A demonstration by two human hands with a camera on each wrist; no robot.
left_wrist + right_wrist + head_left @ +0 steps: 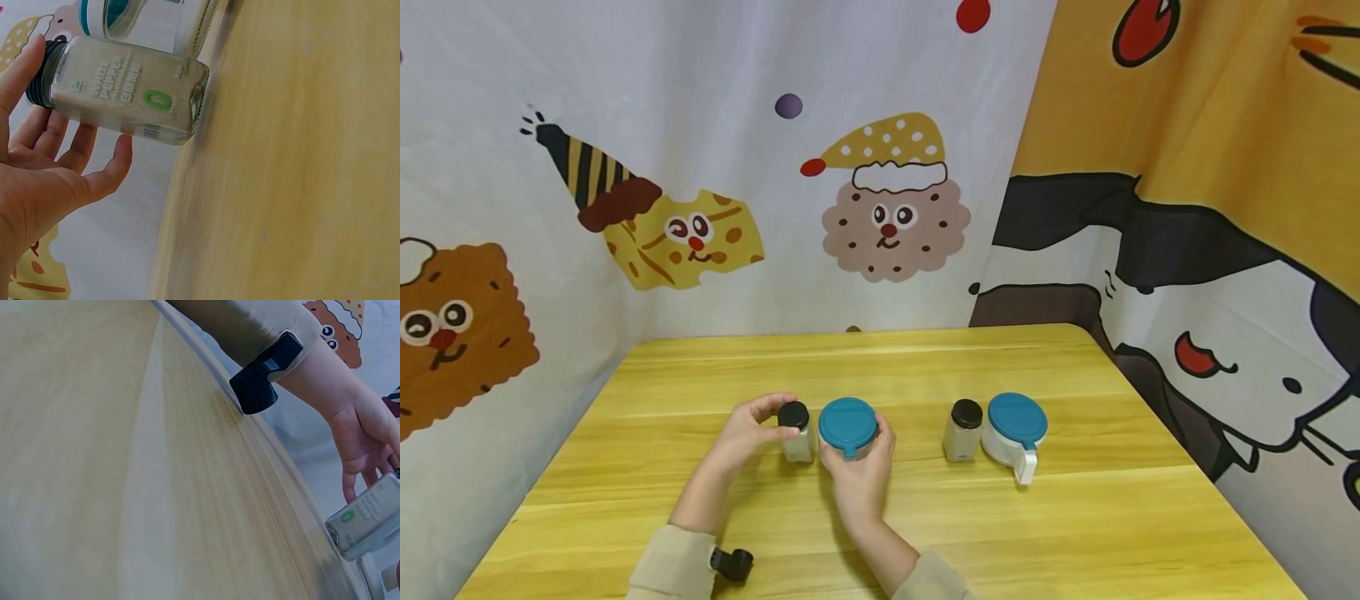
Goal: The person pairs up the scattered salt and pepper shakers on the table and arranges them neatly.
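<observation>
My left hand [751, 429] holds a white pepper bottle [798, 442] near its black cap, thumb on one side and fingers on the other. The left wrist view shows the label on this glass bottle [125, 87], with pale powder inside. Just right of it, my right hand [859, 479] grips a jar with a blue lid [847, 423], thumb and fingers round its sides. The right wrist view shows the left hand [365, 440] and the bottle [365, 515]; the right hand is almost wholly out of that view.
To the right stand a second black-capped bottle [962, 433] and a second blue-lidded jar [1017, 421] with a white handle, side by side on the wooden table [1112, 517]. A patterned curtain [715, 100] hangs behind the table. Each sleeve ends at a wrist; a black camera [733, 565] sits on the left one.
</observation>
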